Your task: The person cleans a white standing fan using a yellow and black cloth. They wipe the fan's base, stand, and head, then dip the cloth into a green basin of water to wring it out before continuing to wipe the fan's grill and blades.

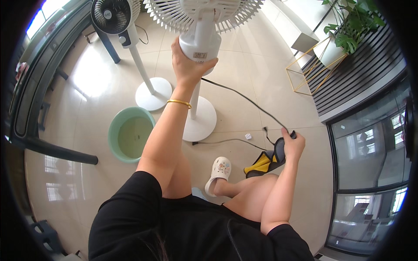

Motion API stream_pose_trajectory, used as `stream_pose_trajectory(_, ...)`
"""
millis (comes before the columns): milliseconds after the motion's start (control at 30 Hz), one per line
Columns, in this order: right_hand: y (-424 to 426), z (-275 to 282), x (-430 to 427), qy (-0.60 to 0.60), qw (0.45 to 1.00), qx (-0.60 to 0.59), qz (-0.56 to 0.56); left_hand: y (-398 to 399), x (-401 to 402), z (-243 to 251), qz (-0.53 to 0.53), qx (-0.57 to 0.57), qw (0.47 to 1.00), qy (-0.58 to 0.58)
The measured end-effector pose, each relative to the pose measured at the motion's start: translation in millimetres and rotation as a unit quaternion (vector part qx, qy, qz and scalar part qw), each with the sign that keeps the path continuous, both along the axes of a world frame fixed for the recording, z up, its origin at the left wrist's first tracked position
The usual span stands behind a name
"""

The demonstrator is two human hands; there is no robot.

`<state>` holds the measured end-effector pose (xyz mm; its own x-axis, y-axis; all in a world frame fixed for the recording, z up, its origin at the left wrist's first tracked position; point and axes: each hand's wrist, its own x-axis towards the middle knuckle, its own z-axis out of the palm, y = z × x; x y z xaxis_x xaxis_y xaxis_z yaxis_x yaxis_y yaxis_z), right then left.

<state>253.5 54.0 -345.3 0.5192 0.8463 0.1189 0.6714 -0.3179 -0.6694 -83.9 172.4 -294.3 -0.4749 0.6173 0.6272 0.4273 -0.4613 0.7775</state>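
Observation:
My left hand [189, 63] grips the white motor housing [200, 45] of a pedestal fan, whose round base [202, 120] stands on the tiled floor. A black power cord [243, 94] runs from the fan's housing to my right hand [294, 143], closed around the cord and a small black part. Just beneath that hand hangs or lies a grey-and-yellow fabric item [261, 164]; which of the two I cannot tell. Another dark cable [228, 140] stretches over the floor between the fan base and the fabric.
A second pedestal fan [138, 55] stands at the upper left. Below it sits a green basin [114, 133] with cloudy liquid. A dark-framed table [58, 150] borders the left. On the right are a potted plant in a wire stand [305, 76] and a glass-fronted cabinet [365, 189].

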Motion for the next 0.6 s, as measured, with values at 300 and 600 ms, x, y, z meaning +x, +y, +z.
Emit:
stream_pose_trajectory(300, -3.4, 21.9, -17.3, -0.158, 0.929, 0.300, -0.147, 5.1, 3.3, 4.7, 0.006, -0.019, 1.000, 0.006)
stream_pose_trajectory(600, -9.2, 14.6, -2.6, -0.081, 0.936, 0.319, -0.125, 15.1, -1.1, -4.7, -0.030, -0.036, 0.999, -0.019)
